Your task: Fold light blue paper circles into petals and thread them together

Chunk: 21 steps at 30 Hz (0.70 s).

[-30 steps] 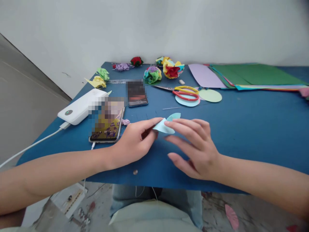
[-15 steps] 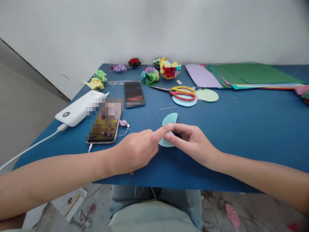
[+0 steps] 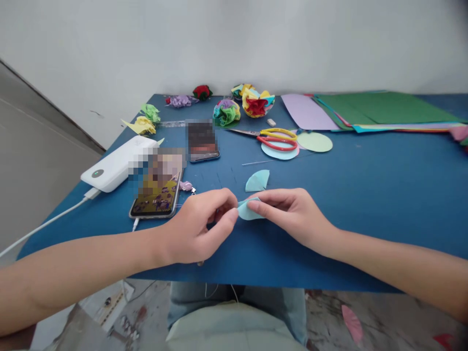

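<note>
In the head view, pinches a folded light-blue paper piece [image 3: 248,210] between thumb and fingers of the right hand [image 3: 298,217], above the blue table [image 3: 365,204], nearer its front edge than its far one. Holds the left hand [image 3: 203,224] with fingers curled at the left end of that piece; cannot tell whether gripping it or merely touching.

Shows, just beyond the right fingertips, a creased light-blue fan [image 3: 258,180], apparently apart from the held piece. Looks already pleated, so counts, by judgement, as one folded part done; seems only partway through shaping the piece in hand.

Left flat, farther toward the far edge: a pale blue disc [image 3: 280,155], partly under red-and-yellow scissors [image 3: 261,138], and a pale green disc [image 3: 315,142] beside it. Judging by smooth faces, to be counted as unfolded. Stacked along the far edge, toward the right: coloured sheets [image 3: 387,108], seemingly unused. Near the far edge, left of that stack: a red-and-yellow ruffled flower [image 3: 258,103], a green-and-purple ruffled flower [image 3: 226,113] and, closer to the far left corner, a dark red bloom [image 3: 202,92], all apparently complete.
</note>
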{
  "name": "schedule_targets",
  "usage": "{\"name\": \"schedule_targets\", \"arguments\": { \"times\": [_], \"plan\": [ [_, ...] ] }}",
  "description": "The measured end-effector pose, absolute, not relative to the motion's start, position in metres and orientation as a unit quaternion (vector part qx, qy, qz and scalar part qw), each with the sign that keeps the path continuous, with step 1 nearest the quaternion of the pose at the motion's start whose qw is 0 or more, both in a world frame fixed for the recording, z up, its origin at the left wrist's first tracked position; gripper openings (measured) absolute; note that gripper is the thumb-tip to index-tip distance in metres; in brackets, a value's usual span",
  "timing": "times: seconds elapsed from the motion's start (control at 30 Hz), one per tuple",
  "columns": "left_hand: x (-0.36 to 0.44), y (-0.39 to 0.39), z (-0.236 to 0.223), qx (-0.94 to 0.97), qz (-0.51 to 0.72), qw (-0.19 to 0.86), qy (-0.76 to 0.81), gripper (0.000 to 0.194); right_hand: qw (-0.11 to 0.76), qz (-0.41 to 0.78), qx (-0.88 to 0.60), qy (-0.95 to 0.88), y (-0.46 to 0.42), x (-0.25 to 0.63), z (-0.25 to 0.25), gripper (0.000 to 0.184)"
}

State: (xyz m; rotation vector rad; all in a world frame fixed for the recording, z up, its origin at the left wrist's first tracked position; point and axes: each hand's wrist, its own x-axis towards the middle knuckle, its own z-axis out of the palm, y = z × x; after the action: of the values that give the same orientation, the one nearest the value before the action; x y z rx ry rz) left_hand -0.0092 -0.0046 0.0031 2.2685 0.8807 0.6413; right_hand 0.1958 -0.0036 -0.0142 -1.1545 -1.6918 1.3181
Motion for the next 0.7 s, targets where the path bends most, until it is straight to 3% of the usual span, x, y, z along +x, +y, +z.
{"name": "schedule_targets", "arguments": {
  "times": [0.23, 0.7],
  "plan": [
    [-0.0054, -0.003, 0.0087, 0.85, 0.202, 0.245, 0.42, 0.016, 0.35, 0.5, -0.44, -0.659, -0.0051, 0.1959, -0.0146, 0.021],
    [-0.0074, -0.0008, 0.0039, 0.861, 0.216, 0.303, 0.346, 0.018, 0.339, 0.481, -0.434, -0.682, -0.0058, 0.1941, -0.0138, 0.021]
  ]
}}
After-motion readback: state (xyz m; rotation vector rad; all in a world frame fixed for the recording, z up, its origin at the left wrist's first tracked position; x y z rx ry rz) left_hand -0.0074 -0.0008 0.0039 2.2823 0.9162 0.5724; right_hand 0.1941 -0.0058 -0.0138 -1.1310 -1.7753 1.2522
